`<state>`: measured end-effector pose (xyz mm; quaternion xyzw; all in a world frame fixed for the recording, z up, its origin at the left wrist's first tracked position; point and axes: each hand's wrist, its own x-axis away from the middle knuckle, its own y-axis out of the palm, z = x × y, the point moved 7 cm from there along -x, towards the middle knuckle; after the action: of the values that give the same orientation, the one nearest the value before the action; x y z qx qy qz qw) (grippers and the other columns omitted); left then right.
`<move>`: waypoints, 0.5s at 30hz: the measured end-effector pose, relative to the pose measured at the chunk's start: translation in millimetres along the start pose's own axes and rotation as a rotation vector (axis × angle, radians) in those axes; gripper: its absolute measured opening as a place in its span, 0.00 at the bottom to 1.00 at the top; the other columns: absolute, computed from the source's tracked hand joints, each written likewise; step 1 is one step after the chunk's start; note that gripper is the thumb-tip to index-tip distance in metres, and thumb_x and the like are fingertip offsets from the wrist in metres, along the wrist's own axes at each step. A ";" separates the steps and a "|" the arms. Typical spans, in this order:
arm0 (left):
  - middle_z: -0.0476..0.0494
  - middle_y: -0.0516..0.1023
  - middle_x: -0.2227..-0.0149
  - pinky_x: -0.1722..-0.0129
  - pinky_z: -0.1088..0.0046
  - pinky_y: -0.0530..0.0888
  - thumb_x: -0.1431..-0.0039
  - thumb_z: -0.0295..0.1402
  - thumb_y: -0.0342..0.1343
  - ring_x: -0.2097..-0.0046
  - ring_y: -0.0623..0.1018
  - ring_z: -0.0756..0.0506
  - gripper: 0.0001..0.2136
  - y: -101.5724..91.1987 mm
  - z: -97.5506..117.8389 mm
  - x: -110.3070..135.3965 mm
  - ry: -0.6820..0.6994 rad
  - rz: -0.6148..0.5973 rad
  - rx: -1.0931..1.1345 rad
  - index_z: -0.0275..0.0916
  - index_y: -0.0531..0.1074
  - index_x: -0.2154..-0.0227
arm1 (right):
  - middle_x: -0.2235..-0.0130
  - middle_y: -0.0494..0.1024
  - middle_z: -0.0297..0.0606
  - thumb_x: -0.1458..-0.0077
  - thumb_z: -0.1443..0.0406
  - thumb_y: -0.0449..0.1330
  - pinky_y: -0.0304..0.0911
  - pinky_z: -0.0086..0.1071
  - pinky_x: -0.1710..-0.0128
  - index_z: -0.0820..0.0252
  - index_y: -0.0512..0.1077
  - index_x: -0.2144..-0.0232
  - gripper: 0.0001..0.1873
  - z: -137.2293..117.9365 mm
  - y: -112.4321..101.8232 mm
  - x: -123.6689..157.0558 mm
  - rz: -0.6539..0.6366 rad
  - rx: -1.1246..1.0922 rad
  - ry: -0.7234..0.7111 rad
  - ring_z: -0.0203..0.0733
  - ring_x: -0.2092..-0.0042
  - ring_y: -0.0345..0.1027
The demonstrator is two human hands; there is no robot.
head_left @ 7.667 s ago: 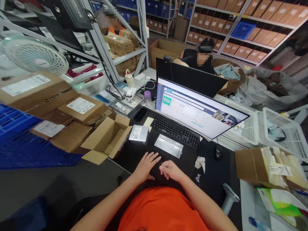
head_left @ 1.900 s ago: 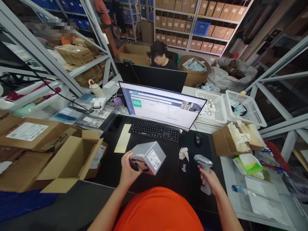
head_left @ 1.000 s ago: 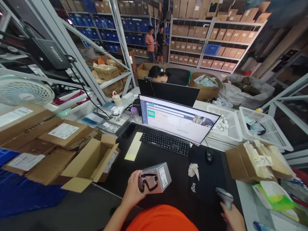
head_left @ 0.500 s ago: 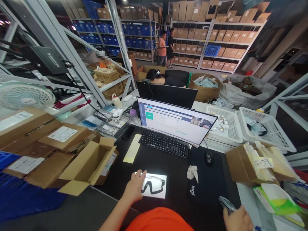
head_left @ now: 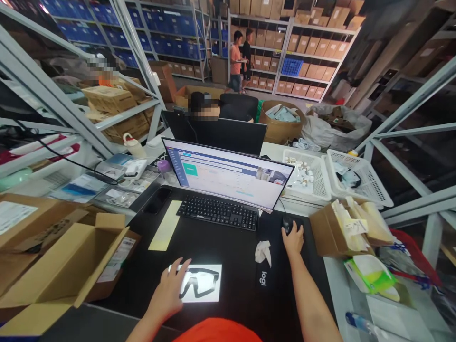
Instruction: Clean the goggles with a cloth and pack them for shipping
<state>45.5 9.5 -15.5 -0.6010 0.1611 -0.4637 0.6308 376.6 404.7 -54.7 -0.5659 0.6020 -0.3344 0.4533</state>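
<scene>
Left hand (head_left: 166, 290) is spread wide open, fingertips just resting on the goggles box (head_left: 204, 283) – no real grip – and the box lies flat below the keyboard (head_left: 217, 213), long side running crosswise, right of that hand. Right hand (head_left: 292, 241) is cupped over the mouse (head_left: 288, 224), well apart.

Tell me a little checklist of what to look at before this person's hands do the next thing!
Left hand touching the goggles box: ok, its fingers are spread on the box's edge.
Goggles box lying flat on the desk mat: ok.
Right hand on the computer mouse: ok.
Monitor switched on: ok, a page is showing.
Words on the screen readable: cannot tell, they are too small.
Space around the mouse free: not ok, a crumpled tissue lies close beside it.
</scene>
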 end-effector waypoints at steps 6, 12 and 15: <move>0.37 0.52 0.31 0.41 0.58 0.66 0.69 0.17 0.50 0.35 0.59 0.32 0.50 9.3 -8.0 -6.1 -0.018 -0.018 -0.013 0.43 0.55 0.34 | 0.35 0.60 0.56 0.38 0.60 0.51 0.51 0.50 0.40 0.65 0.65 0.38 0.29 -11.7 19.5 -5.6 0.011 0.047 -0.118 0.60 0.40 0.60; 0.39 0.53 0.32 0.40 0.59 0.65 0.70 0.19 0.49 0.35 0.60 0.33 0.50 11.9 -10.3 -7.7 -0.010 -0.008 -0.015 0.44 0.55 0.34 | 0.37 0.64 0.54 0.39 0.64 0.50 0.56 0.46 0.43 0.67 0.68 0.41 0.26 -9.0 23.5 0.6 0.053 0.067 -0.165 0.57 0.43 0.64; 0.40 0.53 0.31 0.39 0.59 0.64 0.69 0.19 0.49 0.35 0.60 0.34 0.50 9.2 -7.5 -6.9 -0.017 -0.022 -0.019 0.44 0.54 0.34 | 0.38 0.66 0.56 0.40 0.65 0.51 0.57 0.47 0.46 0.67 0.69 0.42 0.25 -6.4 22.2 1.4 0.084 0.078 -0.138 0.58 0.45 0.65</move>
<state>39.9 8.9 -28.0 -0.6124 0.1535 -0.4640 0.6214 362.5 405.7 -72.9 -0.5436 0.5790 -0.2987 0.5292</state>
